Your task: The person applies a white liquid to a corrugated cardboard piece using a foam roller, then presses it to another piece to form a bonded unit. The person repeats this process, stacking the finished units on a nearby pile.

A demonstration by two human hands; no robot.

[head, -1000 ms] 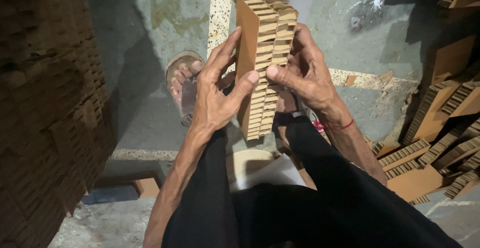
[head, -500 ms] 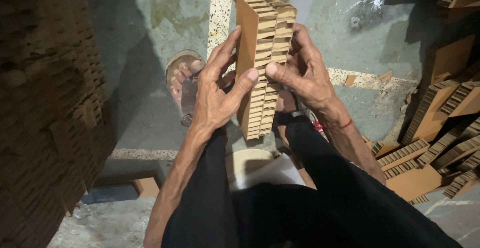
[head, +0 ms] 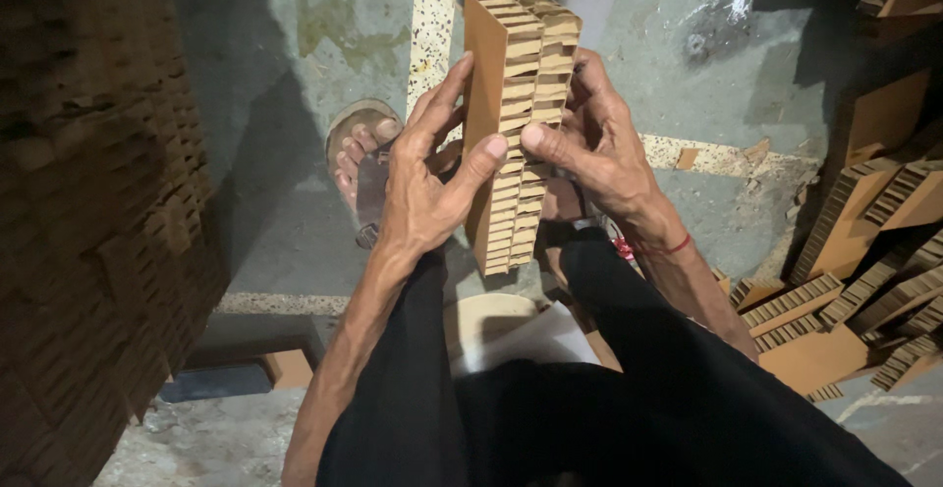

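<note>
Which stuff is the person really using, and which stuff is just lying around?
In use:
left hand
right hand
tall brown bundle of stacked notched cardboard strips, gripped between both hands

Lying about:
loose brown cardboard bundles on the right
dark stacked cardboard wall on the left
sandal
grey concrete floor

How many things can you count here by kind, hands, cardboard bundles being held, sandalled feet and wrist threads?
Hands: 2, the left hand and the right hand
Held bundle of notched cardboard strips: 1
Sandalled foot on the floor: 1
Red wrist thread: 1
Total: 5
The loose cardboard pieces at the right overlap too much to count.
</note>
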